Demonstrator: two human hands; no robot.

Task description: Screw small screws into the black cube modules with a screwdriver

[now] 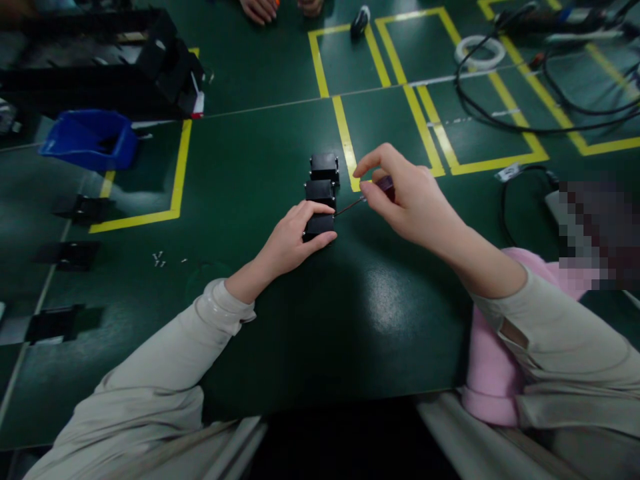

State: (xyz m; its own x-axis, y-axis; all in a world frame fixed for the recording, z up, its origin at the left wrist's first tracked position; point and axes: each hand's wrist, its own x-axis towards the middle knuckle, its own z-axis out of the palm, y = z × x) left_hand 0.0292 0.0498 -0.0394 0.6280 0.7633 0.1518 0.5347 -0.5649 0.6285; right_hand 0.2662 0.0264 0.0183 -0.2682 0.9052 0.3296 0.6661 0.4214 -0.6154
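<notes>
Three small black box-shaped parts stand in a row on the dark green table (pixel 260 173): the nearest part (pixel 320 225), the middle part (pixel 321 191) and the far part (pixel 325 167). My left hand (pixel 294 239) wraps around the nearest part and holds it down. My right hand (pixel 400 197) pinches a small screwdriver (pixel 361 199) with a dark reddish handle. Its thin shaft points left, and the tip meets the right side of the nearest part.
A blue bin (pixel 89 139) and a black frame (pixel 100 63) stand at the far left. Flat black pieces (pixel 70 255) lie along the left edge, with tiny screws (pixel 159 259) near them. Black cables (pixel 525 113) and a white tape ring (pixel 480 52) lie far right. Another person's hands (pixel 260 10) show at the top.
</notes>
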